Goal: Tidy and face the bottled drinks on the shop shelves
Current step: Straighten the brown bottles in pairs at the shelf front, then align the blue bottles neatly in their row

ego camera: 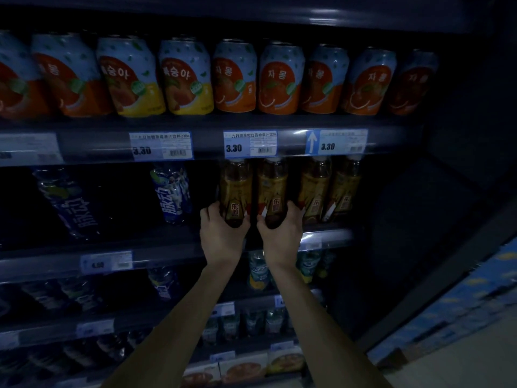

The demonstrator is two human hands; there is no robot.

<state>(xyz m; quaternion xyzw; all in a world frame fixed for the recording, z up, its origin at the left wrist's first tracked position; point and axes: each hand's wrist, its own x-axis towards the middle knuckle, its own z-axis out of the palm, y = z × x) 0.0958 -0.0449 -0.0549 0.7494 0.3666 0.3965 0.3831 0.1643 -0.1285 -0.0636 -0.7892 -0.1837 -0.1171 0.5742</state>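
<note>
On the second shelf stand several amber bottles with gold labels. My left hand (222, 233) grips the base of the leftmost amber bottle (235, 189). My right hand (282, 233) grips the base of the amber bottle beside it (272, 186). Both bottles stand upright at the shelf's front edge with labels facing me. Two more amber bottles (330, 189) stand to the right, untouched. A blue sports-drink bottle (173, 191) stands to the left, and another blue bottle (67, 203) leans further left in the dark.
A row of fruit-drink cans (184, 77) fills the top shelf above the price tags (250, 144). Lower shelves hold dim bottles (258, 270) and boxed goods (240, 369). The shelf unit's dark side wall is at the right, with stacked blue cases (461, 306) on the floor beyond.
</note>
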